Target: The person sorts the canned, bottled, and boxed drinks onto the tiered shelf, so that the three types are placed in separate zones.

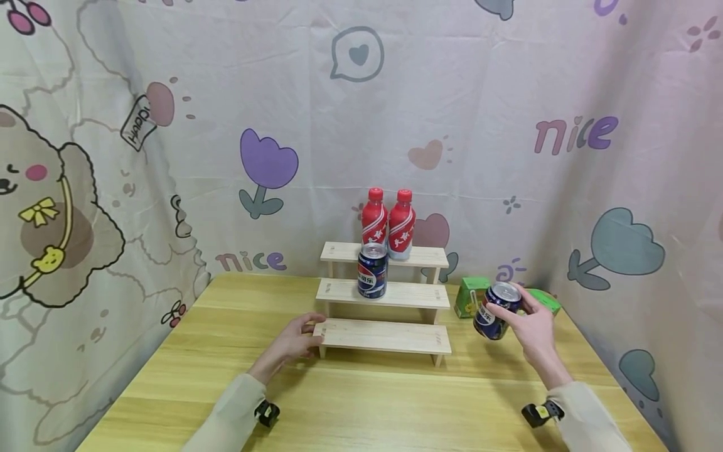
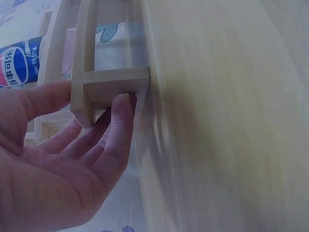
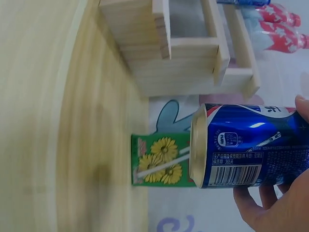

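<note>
Fabric backdrop (image 1: pixel 339 144), pale and lightly creased, printed with rounded tulips, hearts, bubbly lettering and a fluffy cartoon animal. Before it, wood-grained table (image 1: pixel 367 402), flat and yellowish, long streaks running side to side. On that, three-tier shelf (image 1: pixel 384 336) of pale, matt wood: straight planks stepped like stairs on short, squared legs.

Sleeves (image 1: pixel 226 408), plain, light beige. Left hand (image 1: pixel 296 339): grips the shelf by the left end of its lowest plank, thumb against the board's edge, fingers curled in under by the leg. Right hand (image 1: pixel 533 326): grips a Pepsi can (image 1: pixel 490 321), thumb and fingers round the smooth metal wall, holding it tilted above the table, to the right of the shelf and apart from it.

Two bottles (image 1: pixel 401 226), narrow-necked, glossy red with white stripes and red caps, upright side by side on the top tier. Second Pepsi can (image 1: pixel 372 273), a dark-blue cylinder with silvery lid, upright on the middle tier.

Near the held can, drink carton (image 1: pixel 465 295), boxy and green, printed with yellow flowers, white straw (image 3: pixel 149 171) slanting across its face. Green packet (image 1: pixel 545 300), mostly hidden behind the right hand; cannot tell its full shape. Blocky black cameras (image 1: pixel 267 413), strapped at both wrists.
</note>
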Tool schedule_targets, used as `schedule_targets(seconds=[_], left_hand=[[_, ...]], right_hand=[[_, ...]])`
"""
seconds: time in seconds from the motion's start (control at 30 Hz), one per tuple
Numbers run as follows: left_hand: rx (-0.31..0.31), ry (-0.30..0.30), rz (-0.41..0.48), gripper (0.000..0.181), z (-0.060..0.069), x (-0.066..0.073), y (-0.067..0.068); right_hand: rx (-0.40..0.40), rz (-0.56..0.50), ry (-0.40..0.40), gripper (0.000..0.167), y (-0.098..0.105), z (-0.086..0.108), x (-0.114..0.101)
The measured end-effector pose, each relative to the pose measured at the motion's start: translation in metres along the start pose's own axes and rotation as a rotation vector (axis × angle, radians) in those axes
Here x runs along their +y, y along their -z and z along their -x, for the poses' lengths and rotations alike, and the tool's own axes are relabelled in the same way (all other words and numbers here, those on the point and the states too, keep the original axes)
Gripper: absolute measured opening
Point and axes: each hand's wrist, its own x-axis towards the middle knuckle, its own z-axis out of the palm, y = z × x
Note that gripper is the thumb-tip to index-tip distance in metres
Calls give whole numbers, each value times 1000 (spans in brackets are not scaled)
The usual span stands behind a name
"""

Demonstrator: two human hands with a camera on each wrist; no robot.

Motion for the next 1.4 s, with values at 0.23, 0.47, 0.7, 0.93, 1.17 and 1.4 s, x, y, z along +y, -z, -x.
schedule_targets(seconds=[0.23, 0.47, 0.7, 0.93, 1.17, 1.4], left_hand=[[-2, 0, 14, 50, -1, 0, 0], [-1, 0, -4, 49, -1, -1, 0], [8, 4, -11, 46, -2, -1, 0], [12, 2, -14, 46, -4, -2, 0], [19, 3, -18, 46, -3, -3, 0], [21, 2, -19, 46, -2, -1, -1]], right_hand=[[-17, 7, -4, 86, -10, 4, -11], [-20, 16, 42, 84, -17, 6, -18], [-15, -42, 63, 82, -23, 7, -25], [15, -74, 136, 70, -35, 7, -31], [-32, -141, 168, 65, -46, 9, -40], [-50, -173, 194, 63, -57, 9, -42]])
